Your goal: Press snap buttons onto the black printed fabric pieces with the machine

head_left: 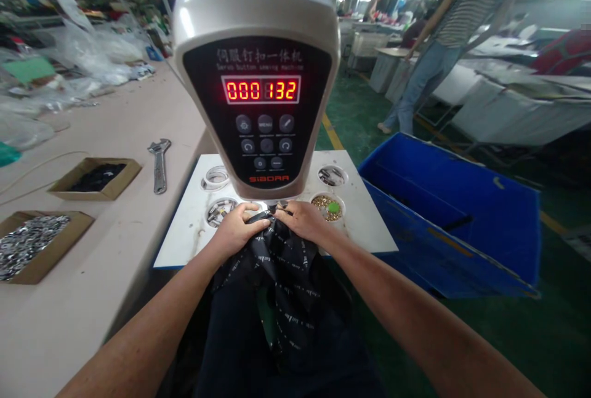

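Note:
A servo button machine (265, 23) stands straight ahead, its red display reading 000132. Under its head, my left hand (237, 226) pinches the edge of a black garment printed with white lettering (293, 275). My right hand (302, 218) grips the same edge a little to the right, thumb on top. The rest of the cloth hangs down over my lap. Both hands are at the white machine table (369, 229), which has round cups set into it. Beside my right hand is a cup of brass-coloured small parts (321, 206). Where the cloth meets the machine is mostly hidden.
On the left table lie an adjustable wrench (159, 167), a cardboard tray of black pieces (111, 191) and another of shiny metal parts (34, 244). A large blue bin (462, 183) stands to the right. Beyond it a person (443, 47) stands in the aisle.

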A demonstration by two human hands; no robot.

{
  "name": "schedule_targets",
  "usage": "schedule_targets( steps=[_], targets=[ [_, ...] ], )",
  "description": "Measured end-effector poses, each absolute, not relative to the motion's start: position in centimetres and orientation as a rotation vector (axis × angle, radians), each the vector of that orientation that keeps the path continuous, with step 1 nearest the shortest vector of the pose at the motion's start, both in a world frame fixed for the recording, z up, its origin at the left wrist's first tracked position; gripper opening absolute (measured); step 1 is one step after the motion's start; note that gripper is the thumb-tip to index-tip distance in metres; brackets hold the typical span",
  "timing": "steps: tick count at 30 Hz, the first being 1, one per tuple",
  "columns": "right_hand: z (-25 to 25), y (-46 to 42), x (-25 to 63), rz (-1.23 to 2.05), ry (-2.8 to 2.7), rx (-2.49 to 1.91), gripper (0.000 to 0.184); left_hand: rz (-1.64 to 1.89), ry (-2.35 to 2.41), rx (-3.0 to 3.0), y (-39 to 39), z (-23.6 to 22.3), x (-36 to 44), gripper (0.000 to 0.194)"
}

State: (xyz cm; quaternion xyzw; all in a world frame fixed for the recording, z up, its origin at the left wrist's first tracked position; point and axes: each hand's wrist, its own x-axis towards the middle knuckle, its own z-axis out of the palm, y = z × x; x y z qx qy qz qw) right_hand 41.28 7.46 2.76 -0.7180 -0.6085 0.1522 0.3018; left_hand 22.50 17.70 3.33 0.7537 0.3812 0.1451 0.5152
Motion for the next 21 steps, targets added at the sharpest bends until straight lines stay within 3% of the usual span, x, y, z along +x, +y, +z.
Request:
schedule_targets(
  steps=[6,21],
  targets=[
    [2.3,7.1,41.4,0.339,-1.649,-1.969,0.042,0.379,0.858,1.843,18.0,2.8,22.7,0.039],
    [1.8,7.6,41.0,0.285,-1.435,-2.068,0.030,0.328,0.840,1.886,18.8,2.2,22.7,0.039]
  ],
)
